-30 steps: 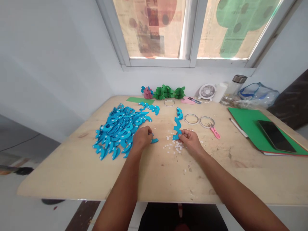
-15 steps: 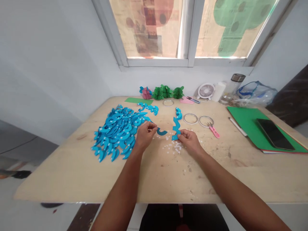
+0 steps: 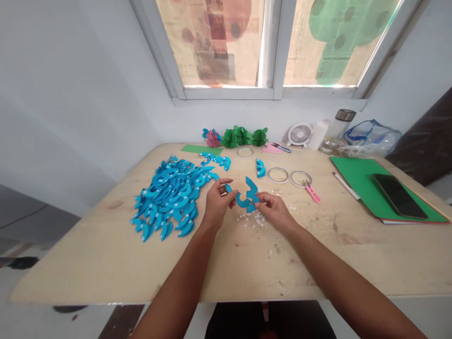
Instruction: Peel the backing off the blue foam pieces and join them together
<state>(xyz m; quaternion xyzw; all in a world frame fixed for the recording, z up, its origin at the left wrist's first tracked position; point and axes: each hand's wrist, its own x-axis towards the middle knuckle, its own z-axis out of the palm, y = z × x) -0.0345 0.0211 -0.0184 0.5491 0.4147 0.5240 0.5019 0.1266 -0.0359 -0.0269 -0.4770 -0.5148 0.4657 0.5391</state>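
Note:
My left hand [image 3: 219,197] pinches a curved blue paper piece [image 3: 242,202] between thumb and fingers. The free end of that piece meets the wavy blue paper strip [image 3: 251,186], whose lower end my right hand [image 3: 271,207] grips. Whether the two papers are stuck together or only touching, I cannot tell. A large heap of folded blue paper pieces [image 3: 169,193], many with small white squares on them, lies left of my left hand. Small white paper bits [image 3: 257,220] are scattered on the table below the hands.
Past my right hand are a short blue piece [image 3: 260,168], two tape rolls [image 3: 278,175] and pink-handled snips [image 3: 312,192]. A black phone [image 3: 399,195] rests on green sheets [image 3: 356,179]. Green paper figures [image 3: 242,135] and a small fan [image 3: 300,134] line the back.
My left hand has moved right, bringing its curved piece against the strip in my right hand. The strip has shifted slightly left and is now lifted and tilted.

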